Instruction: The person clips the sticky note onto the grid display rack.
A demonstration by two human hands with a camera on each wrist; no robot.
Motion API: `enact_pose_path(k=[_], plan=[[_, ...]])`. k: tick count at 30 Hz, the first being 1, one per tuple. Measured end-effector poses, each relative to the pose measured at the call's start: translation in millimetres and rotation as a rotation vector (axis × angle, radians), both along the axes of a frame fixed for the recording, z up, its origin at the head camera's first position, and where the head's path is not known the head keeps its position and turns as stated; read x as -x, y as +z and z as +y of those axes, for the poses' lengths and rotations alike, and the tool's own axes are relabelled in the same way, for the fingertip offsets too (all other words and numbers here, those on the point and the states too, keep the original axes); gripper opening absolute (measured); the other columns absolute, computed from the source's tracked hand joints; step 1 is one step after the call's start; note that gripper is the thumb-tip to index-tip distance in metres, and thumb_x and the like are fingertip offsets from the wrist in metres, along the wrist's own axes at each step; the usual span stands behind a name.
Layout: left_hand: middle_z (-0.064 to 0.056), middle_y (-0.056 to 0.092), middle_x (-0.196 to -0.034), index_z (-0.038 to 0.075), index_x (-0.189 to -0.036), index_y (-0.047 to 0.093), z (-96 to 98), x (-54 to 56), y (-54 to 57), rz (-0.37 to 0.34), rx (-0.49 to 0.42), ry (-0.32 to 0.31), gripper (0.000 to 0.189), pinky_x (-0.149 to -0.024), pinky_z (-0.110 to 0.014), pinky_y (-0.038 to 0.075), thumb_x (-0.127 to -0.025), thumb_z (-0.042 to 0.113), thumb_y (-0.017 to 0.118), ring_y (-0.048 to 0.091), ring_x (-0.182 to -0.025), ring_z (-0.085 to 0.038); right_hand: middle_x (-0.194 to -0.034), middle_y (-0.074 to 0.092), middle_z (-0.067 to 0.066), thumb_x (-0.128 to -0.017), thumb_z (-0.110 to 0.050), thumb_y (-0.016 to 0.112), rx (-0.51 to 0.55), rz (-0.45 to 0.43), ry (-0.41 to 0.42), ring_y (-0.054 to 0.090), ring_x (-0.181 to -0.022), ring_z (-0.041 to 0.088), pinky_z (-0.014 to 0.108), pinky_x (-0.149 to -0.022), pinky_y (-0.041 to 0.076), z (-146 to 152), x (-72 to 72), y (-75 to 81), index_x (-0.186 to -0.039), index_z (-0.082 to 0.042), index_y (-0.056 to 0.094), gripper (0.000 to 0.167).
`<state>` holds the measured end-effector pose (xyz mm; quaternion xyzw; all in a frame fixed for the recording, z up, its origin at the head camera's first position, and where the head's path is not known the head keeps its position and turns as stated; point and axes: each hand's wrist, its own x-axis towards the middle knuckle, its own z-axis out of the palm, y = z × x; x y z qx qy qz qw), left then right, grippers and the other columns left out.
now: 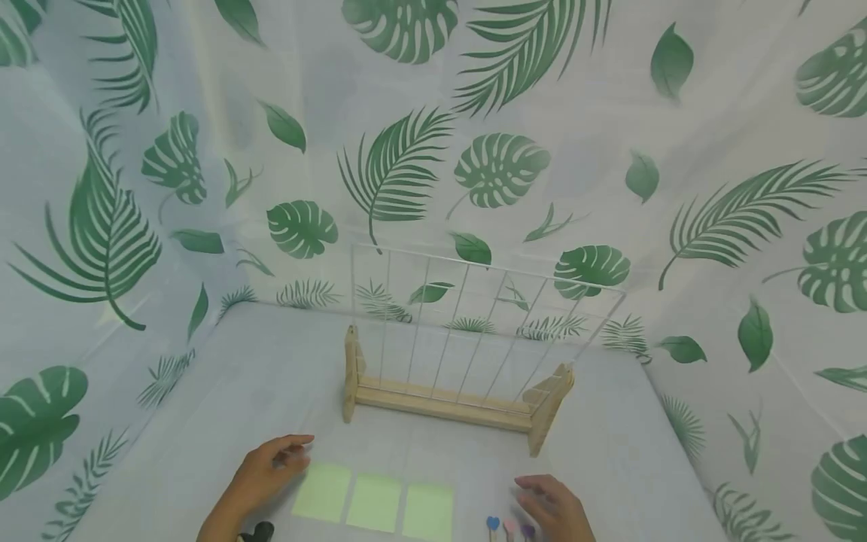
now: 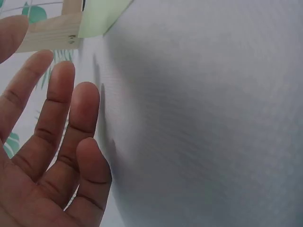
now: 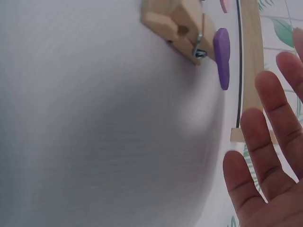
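Three pale green paper squares lie in a row on the white surface: a left square [image 1: 321, 491], a middle square [image 1: 374, 502] and a right square [image 1: 428, 512]. My left hand [image 1: 267, 473] hovers at the left square's outer edge, fingers relaxed and holding nothing. To the right of the row, small wooden clothespins [image 3: 176, 21] carry a blue heart [image 1: 493, 522], a pink heart [image 1: 509, 526] and a purple heart [image 1: 527, 531]. Beside them is my right hand [image 1: 554, 506], its fingers loosely extended and apart from the purple heart. The clothespins' lower ends are cut off in the head view.
Behind the paper squares stands a wooden rack [image 1: 440, 407] with upright end pieces [image 1: 552, 406] and a thin white wire grid leaning back. Leaf-printed white cloth [image 1: 501, 169] encloses the back and sides. A dark object [image 1: 260, 531] sits by the left wrist.
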<state>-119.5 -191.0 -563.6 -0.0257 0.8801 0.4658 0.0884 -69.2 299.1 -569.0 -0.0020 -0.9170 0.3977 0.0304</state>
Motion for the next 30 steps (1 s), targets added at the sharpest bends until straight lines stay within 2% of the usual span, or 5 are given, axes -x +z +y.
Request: enact_pose_path(k=[4, 8, 13, 22, 30], plan=[[0.001, 0.073, -0.111, 0.009, -0.130, 0.077, -2.4, 0.3, -3.6, 0.016, -0.021, -0.032, 0.039, -0.090, -0.043, 0.057, -0.094, 0.021, 0.085, 0.066, -0.096, -0.014, -0.106, 0.077, -0.003, -0.094, -0.009, 0.082, 0.010, 0.076, 0.113, 0.063, -0.098, -0.002, 0.022, -0.084, 0.055, 2.1, 4.0, -3.1, -0.109, -0.011, 0.078, 0.015], [0.001, 0.074, -0.111, 0.009, -0.129, 0.077, -2.7, 1.3, -5.8, 0.018, -0.023, -0.064, 0.039, -0.088, -0.040, 0.055, -0.093, 0.021, 0.086, 0.065, -0.096, -0.014, -0.107, 0.078, 0.007, -0.097, -0.008, 0.079, 0.057, 0.058, 0.247, 0.066, -0.097, -0.001, 0.022, -0.083, 0.057, 5.8, 9.6, -3.5, -0.111, -0.004, 0.076, 0.015], [0.002, 0.075, -0.107, 0.009, -0.126, 0.078, 0.8, 3.7, -7.1, 0.006, 0.018, -0.059, 0.038, -0.085, -0.037, 0.054, -0.091, 0.021, 0.088, 0.063, -0.094, -0.014, -0.104, 0.077, 0.008, -0.098, -0.007, 0.076, 0.107, -0.017, 0.363, 0.066, -0.091, -0.001, 0.023, -0.082, 0.058, 4.3, 16.7, -1.7, -0.110, 0.000, 0.075, 0.014], [0.006, 0.072, -0.101, 0.012, -0.118, 0.081, 6.1, 3.6, -9.2, -0.004, 0.090, -0.017, 0.035, -0.083, -0.036, 0.052, -0.086, 0.021, 0.091, 0.059, -0.091, -0.014, -0.106, 0.076, 0.001, -0.101, -0.012, 0.074, 0.098, -0.205, 0.459, 0.064, -0.099, 0.004, 0.024, -0.090, 0.051, 1.2, 24.8, 3.9, -0.114, -0.006, 0.077, 0.014], [0.006, 0.069, -0.097, 0.012, -0.110, 0.081, 10.6, 6.4, -10.5, -0.016, 0.102, 0.004, 0.031, -0.082, -0.036, 0.051, -0.082, 0.018, 0.094, 0.057, -0.090, -0.014, -0.103, 0.069, -0.008, -0.090, -0.021, 0.087, 0.053, -0.347, 0.395, 0.056, -0.104, 0.013, 0.041, -0.091, 0.045, -4.1, 28.4, 2.8, -0.104, -0.017, 0.082, 0.015]])
